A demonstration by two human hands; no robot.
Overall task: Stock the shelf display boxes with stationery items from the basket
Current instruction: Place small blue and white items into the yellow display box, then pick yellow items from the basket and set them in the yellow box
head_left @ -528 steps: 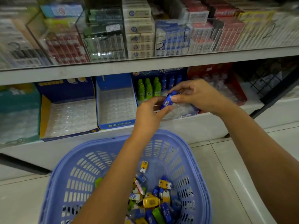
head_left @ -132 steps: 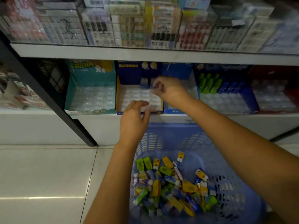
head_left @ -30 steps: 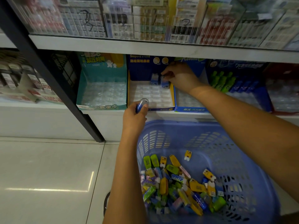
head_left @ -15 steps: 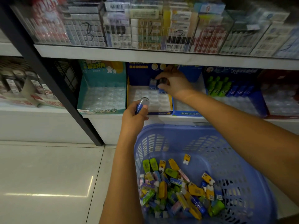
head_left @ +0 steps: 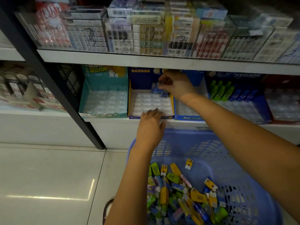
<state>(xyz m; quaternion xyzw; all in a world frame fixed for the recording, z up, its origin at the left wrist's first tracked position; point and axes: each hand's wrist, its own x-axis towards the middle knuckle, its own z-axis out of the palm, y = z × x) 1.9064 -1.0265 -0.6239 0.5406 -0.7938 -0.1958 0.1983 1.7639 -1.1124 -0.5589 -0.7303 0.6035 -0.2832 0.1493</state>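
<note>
Right hand deep in yellow-edged blue display box, fingertips pinched narrow on a small blue item at the back row of the white blister tray. Item upright, long axis roughly vertical; a second blue piece just beside it, partly hidden by the hand. Left hand palm down at the box's front lip, fingers loosely together and slightly curled, tips touching the front edge; anything held underneath cannot be told. Teal box to the left, tray slots bare. Blue box to the right, forearm crossing over it. Further right, green and blue upright items in rows. Lavender basket below the shelf, mixed yellow, green, blue stationery pieces heaped at its bottom, lying at all angles. Upper shelf overhangs the boxes.
</note>
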